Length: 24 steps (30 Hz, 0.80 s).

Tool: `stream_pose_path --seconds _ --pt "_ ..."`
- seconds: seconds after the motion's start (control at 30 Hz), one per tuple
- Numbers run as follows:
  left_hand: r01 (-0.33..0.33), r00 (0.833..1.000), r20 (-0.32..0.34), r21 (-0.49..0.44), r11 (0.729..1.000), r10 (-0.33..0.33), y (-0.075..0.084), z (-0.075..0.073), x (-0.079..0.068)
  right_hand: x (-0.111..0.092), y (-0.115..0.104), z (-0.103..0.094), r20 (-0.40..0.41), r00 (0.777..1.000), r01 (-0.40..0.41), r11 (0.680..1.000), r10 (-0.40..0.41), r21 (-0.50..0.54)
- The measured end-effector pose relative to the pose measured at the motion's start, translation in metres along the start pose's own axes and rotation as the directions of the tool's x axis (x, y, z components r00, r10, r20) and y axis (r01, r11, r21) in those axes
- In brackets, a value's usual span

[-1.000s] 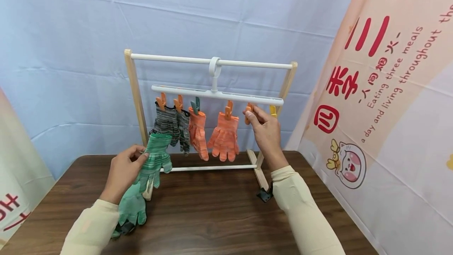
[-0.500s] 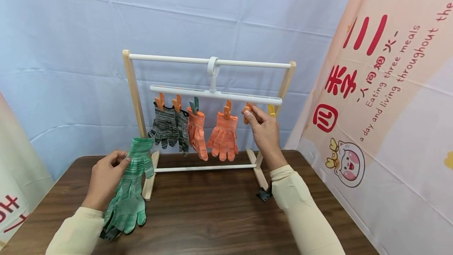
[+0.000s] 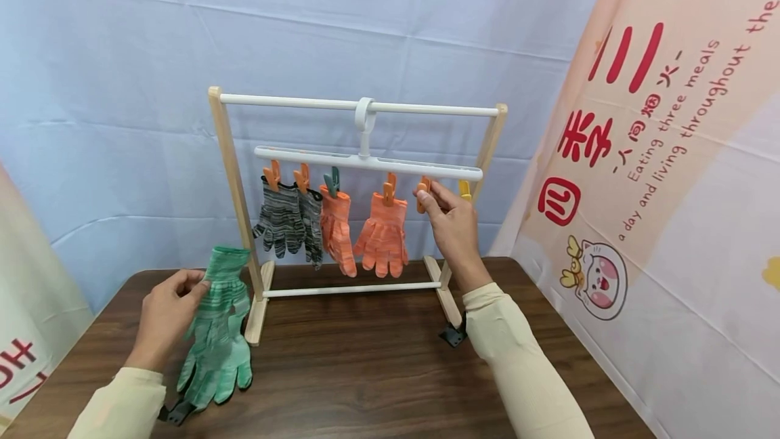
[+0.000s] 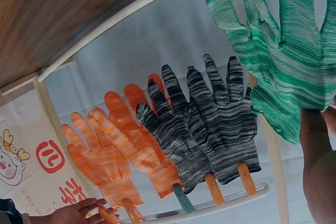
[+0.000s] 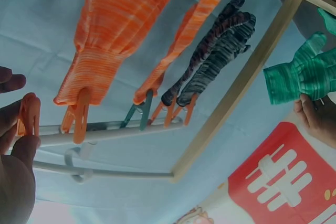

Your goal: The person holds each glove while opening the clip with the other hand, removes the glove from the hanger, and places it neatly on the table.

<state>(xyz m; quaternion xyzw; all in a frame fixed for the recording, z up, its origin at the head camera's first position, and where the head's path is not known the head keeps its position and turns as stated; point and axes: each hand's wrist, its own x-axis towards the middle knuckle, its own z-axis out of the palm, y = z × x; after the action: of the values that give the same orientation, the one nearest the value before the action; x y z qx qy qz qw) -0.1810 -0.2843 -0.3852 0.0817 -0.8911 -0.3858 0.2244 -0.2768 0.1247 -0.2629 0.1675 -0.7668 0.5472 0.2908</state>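
Low at the left, my left hand (image 3: pixel 163 320) pinches the cuff of a green glove (image 3: pixel 224 283). A second green glove (image 3: pixel 225 364) lies on the table under it, partly covered. At the hanger's right part, my right hand (image 3: pixel 456 230) pinches an orange clothespin (image 5: pixel 30 114) between thumb and fingers; no glove hangs from this pin. Left of it, an orange glove (image 3: pixel 385 239) hangs from an orange pin (image 3: pixel 389 190). Another orange glove (image 3: pixel 336 229) hangs by a dark green pin (image 3: pixel 332 181). Two grey-black gloves (image 4: pixel 223 124) hang from orange pins (image 4: pixel 246 179).
The white hanger bar (image 3: pixel 426 169) hooks over the top rod (image 3: pixel 292 101) of a wooden rack (image 3: pixel 231 168). A yellow clothespin (image 3: pixel 465 190) is at the bar's right end. Black clamps (image 3: pixel 453 336) sit near the rack's feet on the brown table (image 3: pixel 365 371).
My left hand has moved left and down with the green glove, away from the grey-black gloves and over the glove on the table. My right hand stays on the orange clothespin.
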Motion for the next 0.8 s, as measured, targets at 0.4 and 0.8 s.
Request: stream_pose_path --seconds 0.4,0.8 --pt "0.057 0.998 0.036 -0.005 0.998 -0.057 -0.015 -0.014 0.003 0.000 -0.002 0.000 -0.010 1.000 -0.014 1.000 0.014 -0.022" --pt "0.158 0.981 0.116 -0.032 0.987 -0.153 -0.034 -0.025 0.005 0.001 -0.005 0.002 -0.014 1.000 0.005 1.000 -0.005 0.004"
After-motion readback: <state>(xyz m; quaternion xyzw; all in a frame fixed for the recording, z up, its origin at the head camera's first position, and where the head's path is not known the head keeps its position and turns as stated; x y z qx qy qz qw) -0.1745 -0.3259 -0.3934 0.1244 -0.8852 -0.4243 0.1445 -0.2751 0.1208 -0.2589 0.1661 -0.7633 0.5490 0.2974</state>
